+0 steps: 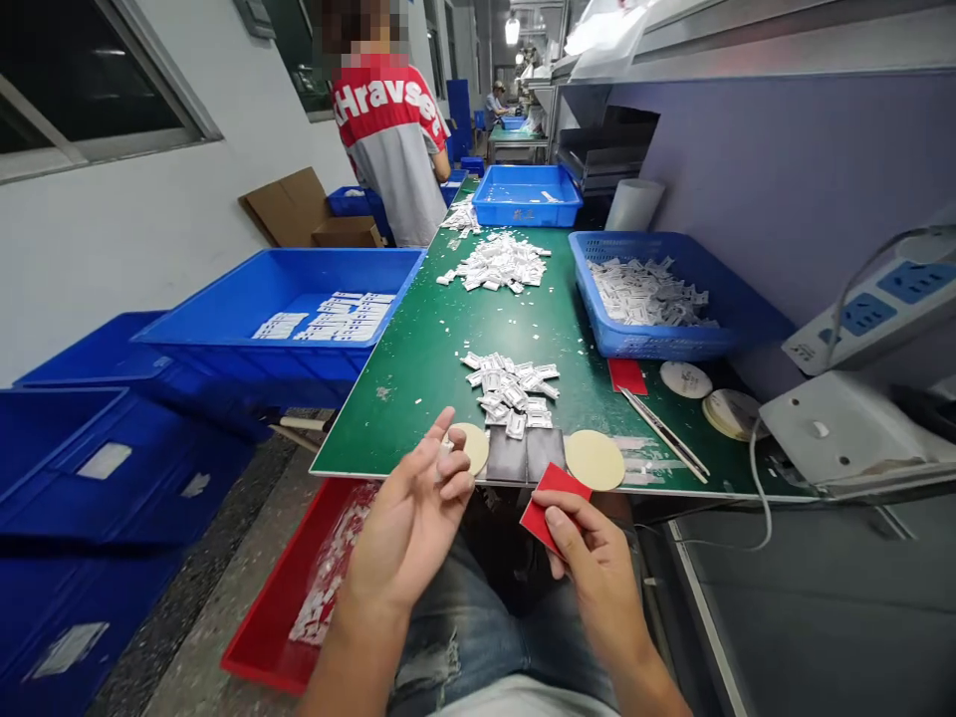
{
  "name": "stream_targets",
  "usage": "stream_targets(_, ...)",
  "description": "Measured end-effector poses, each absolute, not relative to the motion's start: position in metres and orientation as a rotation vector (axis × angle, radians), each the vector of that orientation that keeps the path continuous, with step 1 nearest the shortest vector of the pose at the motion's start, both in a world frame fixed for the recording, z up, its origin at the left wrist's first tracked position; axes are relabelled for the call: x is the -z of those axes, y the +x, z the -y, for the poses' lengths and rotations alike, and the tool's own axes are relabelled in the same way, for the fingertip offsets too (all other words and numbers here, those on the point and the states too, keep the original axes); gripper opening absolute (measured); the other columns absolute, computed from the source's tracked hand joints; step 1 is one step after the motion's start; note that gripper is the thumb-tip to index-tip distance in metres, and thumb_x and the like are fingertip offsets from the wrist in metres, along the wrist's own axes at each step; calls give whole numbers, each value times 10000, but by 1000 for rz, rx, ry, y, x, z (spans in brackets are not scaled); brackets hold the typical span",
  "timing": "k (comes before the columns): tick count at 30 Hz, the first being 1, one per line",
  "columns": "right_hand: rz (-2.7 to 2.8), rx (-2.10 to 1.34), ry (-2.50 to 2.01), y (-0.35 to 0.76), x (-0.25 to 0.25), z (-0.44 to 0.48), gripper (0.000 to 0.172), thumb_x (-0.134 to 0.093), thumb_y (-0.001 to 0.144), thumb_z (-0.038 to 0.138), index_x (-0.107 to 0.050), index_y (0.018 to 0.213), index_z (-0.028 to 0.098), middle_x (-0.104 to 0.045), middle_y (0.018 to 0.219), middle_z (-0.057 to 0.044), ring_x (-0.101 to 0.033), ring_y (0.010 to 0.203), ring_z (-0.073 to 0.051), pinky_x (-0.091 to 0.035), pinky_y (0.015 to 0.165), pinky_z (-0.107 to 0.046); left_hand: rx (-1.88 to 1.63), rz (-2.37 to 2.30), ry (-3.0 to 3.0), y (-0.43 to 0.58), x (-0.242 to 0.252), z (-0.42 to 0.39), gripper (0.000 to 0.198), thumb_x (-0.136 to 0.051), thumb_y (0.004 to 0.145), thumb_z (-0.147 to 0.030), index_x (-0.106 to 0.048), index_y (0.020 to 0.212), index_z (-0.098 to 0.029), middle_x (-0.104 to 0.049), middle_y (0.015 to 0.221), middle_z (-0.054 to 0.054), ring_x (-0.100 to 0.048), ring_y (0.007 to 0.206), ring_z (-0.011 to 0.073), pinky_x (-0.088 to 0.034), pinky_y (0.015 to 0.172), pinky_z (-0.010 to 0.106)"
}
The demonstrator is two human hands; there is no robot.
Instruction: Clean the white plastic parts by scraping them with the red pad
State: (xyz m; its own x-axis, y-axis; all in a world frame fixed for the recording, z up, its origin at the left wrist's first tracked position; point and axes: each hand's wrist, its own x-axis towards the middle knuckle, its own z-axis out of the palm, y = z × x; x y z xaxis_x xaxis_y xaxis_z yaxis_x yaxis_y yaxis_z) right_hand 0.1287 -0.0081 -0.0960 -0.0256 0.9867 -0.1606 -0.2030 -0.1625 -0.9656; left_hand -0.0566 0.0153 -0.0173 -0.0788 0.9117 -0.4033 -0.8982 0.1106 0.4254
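The right hand point(597, 578) pinches a red card point(551, 498) between thumb and fingers, just in front of the near edge of the green tabletop point(418, 349) and above the person's lap. The left hand point(407, 528) is held palm-up with its fingers loosely spread and holding nothing, the fingertips close to a tan disc point(472, 450). Four containers with contents show. A blue basket point(736, 309) on the right of the tabletop is partly filled with small white packets. A blue bin point(527, 211) at the far end holds only a few white pieces. A large blue crate point(224, 334) beside the left edge carries flat white sheets on its floor. A red tray point(261, 637) below the tabletop holds more white packets. Three loose piles of packets lie on the tabletop: a near pile point(512, 393), a middle pile point(499, 264) and a far pile point(461, 214). There are two tan discs at the front edge, the second disc point(594, 460) to the right, with two dark pads point(523, 453) between them. A second red card point(625, 375) lies by the basket, near two pale round discs point(685, 378). A co-worker point(392, 139) stands at the far left corner.
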Motion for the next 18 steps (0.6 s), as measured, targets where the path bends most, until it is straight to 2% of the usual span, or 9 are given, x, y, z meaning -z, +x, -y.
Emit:
stream_targets(3,1003,-1428,-1162,126,96,9,403,-772,916,551,-840,1034,171,-589,584,24,-469,513,-93,-366,527,-214,-1445,-696,-57,-53,15,-4,328,-382,1120,-162,-634,1320,-92,-720,955,77,-557,521,30,-471,460,132)
stream_targets(6,992,-1407,-1146,125,93,10,367,-784,922,529,-850,1032,185,-605,593,23,-487,509,-83,-392,520,-195,-1431,-861,-10,-51,25,-1,328,-421,1128,-261,-688,1230,-102,-774,963,114,-655,573,87,-550,498,187)
stream_targets(9,947,-1394,-1088,124,88,12,343,-760,957,509,-849,1122,222,-690,678,-10,-589,551,-98,-450,517,-180,-1492,-933,24,-49,36,2,254,-529,1092,-253,-721,1116,-89,-758,895,99,-659,614,103,-545,508,194)
stream_targets(12,980,-1416,-932,121,81,14,322,-706,1015,455,-816,1252,269,-770,760,-48,-668,599,-122,-512,529,-186,-1462,-861,8,-50,40,9,220,-567,1071,-203,-735,1102,-63,-712,874,74,-629,625,79,-505,484,159)
stream_targets(15,1020,-1466,-773,118,69,12,278,-686,1039,387,-801,1281,309,-782,754,-39,-617,506,-89,-504,481,-169,-1368,-778,13,-54,38,19,171,-683,996,-114,-740,1153,-76,-700,863,46,-655,649,68,-538,523,133)
stream_targets(18,987,-1508,-712,117,51,6,255,-697,1036,350,-797,1271,353,-760,731,-4,-625,512,-81,-446,430,-118,-1272,-685,-3,-56,35,28,328,-856,845,-74,-748,1151,-119,-743,922,42,-707,700,77,-577,572,124)
